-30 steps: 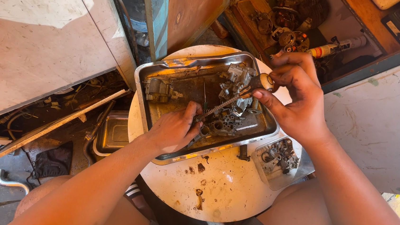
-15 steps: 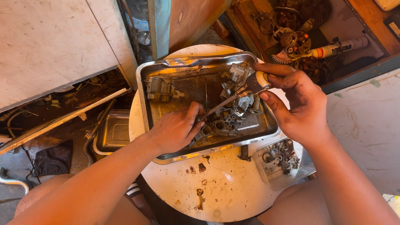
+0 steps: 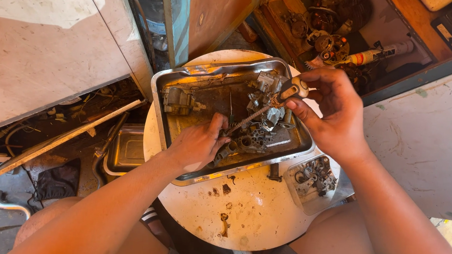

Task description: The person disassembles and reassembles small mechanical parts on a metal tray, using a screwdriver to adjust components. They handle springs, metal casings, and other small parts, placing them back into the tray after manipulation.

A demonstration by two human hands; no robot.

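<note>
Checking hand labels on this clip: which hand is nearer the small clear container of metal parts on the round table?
Right. The right hand, gripping a screwdriver, is just above the clear container; the left hand rests in the metal tray, farther left.

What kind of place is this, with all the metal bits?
Probably a small repair workshop. A greasy metal tray of engine-like parts sits on a round white table, the right hand works a screwdriver, and a shelf holds more old parts.

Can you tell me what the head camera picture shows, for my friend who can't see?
The right hand drives a wooden-handled screwdriver into a grimy metal engine part, steadied by the left hand. It lies in a dented steel tray on a round white table.
</note>
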